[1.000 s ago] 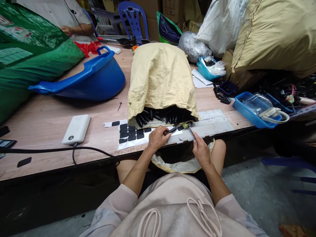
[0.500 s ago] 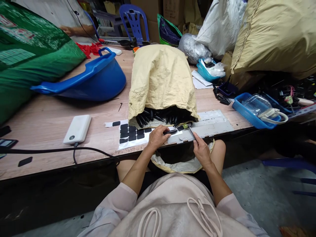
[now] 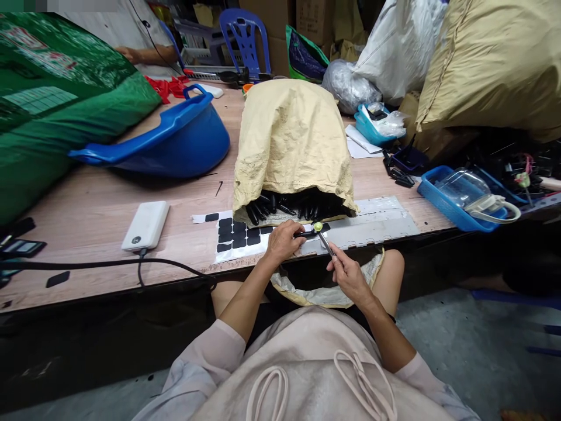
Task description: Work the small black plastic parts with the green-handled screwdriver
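Observation:
My left hand (image 3: 283, 241) is closed on a slim black rod-shaped piece (image 3: 305, 234) lying level at the table's front edge. In my right hand (image 3: 346, 270) is the metal handle of a small hammer (image 3: 325, 242), whose round yellow-green face touches or hovers just over the right end of that piece; I cannot tell which. Right behind my hands, a tan woven sack (image 3: 298, 134) lies with its mouth towards me, full of similar black pieces (image 3: 284, 206). Beside my left hand is a white sheet with black stickers (image 3: 239, 234).
Another open sack (image 3: 326, 301) hangs at my lap below the edge. Left are a white power bank (image 3: 146, 225) with a cable (image 3: 105, 265) and a blue scoop-shaped basin (image 3: 175, 140). A blue basket (image 3: 447, 196) stands right. Someone's arm (image 3: 151, 55) shows across the table.
The hammer has moved left and swung round onto the black piece, its yellow-green face now showing. My right hand has shifted left with it. The view has turned slightly.

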